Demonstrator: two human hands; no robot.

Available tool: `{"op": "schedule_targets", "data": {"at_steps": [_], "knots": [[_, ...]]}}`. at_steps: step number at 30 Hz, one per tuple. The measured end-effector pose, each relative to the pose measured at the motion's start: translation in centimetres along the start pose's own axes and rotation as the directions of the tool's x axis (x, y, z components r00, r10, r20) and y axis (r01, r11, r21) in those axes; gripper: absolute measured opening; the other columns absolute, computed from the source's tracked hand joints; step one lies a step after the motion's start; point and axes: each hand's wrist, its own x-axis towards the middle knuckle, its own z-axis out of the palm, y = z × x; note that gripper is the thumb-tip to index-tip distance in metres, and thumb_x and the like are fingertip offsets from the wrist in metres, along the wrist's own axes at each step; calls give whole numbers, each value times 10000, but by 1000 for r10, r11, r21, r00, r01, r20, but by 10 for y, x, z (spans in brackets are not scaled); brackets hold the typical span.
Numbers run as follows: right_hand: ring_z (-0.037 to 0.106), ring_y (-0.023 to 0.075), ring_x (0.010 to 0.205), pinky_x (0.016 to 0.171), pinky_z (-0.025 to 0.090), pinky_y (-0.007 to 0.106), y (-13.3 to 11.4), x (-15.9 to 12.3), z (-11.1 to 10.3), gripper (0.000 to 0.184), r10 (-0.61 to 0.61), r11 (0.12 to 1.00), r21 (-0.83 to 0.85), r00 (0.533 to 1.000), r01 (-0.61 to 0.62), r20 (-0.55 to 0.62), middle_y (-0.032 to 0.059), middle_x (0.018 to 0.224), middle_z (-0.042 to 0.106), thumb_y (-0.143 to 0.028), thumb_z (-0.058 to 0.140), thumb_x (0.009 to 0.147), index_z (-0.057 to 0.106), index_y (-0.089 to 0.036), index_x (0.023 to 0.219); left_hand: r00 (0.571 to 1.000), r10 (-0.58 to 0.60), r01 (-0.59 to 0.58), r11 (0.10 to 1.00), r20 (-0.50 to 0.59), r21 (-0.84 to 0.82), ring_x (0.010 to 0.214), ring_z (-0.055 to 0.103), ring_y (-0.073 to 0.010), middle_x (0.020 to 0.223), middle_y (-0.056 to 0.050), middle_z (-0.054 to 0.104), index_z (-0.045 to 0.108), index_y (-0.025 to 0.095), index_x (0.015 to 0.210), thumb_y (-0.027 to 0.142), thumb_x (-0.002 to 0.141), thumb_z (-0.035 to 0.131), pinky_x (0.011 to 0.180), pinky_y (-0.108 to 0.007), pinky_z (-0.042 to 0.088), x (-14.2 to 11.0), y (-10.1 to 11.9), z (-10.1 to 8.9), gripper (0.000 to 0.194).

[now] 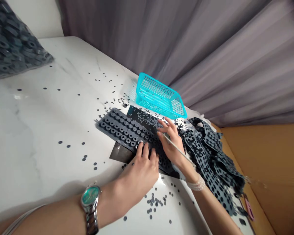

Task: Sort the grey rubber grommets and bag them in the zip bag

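A dark grey rubber sheet with rows of raised, ring-shaped pieces lies at a slant on the table. The fingers of my left hand, apart and slightly bent, rest on its near edge; the thumb is hidden. My right hand is closed round a thin, pale stick-like tool, held above the sheet's right part. What its tip touches cannot be made out. Under the rubber sheet lies a flat black board, and many small grey discs are scattered on its far part.
Behind the board stands a turquoise plastic basket. Perforated dark rubber sheets are heaped at the right, with pink-handled scissors beyond. A clear bag of grey ring pieces is at upper left. Loose discs dot the white table.
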Motion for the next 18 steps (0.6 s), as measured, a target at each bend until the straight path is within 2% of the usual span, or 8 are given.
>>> {"op": "schedule_targets", "data": {"at_steps": [2,5,11,15,18], "knots": [[328,231,1393,1085,383,497,-9,-6,1,112,-53,998,42,993,49,107,75,1323,572,-187,487,921,562,-237,989,999,-13,14,1000,-48,17,1126,577,-386,1195,-201,646,642,53,1184,239,875,513,986,-541,428,0,1,1,384],[381,227,1366,1060,418,481,-20,-10,3,119,-134,989,82,973,120,186,76,1255,623,-173,494,918,564,-236,991,997,-4,6,999,-74,36,1074,605,-380,1121,-214,675,680,45,1112,251,854,551,976,-536,431,0,2,2,355],[395,236,1358,1036,440,476,-18,-5,6,140,-194,980,74,956,182,221,96,1236,633,-191,481,926,585,-229,1013,997,-14,18,998,-77,57,1046,617,-370,1089,-214,684,680,43,1102,281,848,570,975,-531,419,0,1,2,365],[438,250,1326,998,452,482,-13,0,6,171,-299,953,18,925,303,234,117,1216,645,-185,458,932,591,-220,1033,997,-5,9,998,-73,59,1066,604,-370,1075,-200,690,679,55,1107,283,850,568,973,-542,417,0,2,2,361],[471,249,1297,983,433,497,-10,4,7,182,-366,923,-30,902,383,229,108,1205,660,-157,448,932,581,-236,1028,996,4,2,998,-85,65,1112,577,-376,1148,-205,663,667,57,1139,251,856,542,971,-549,422,-1,3,2,365]]}}
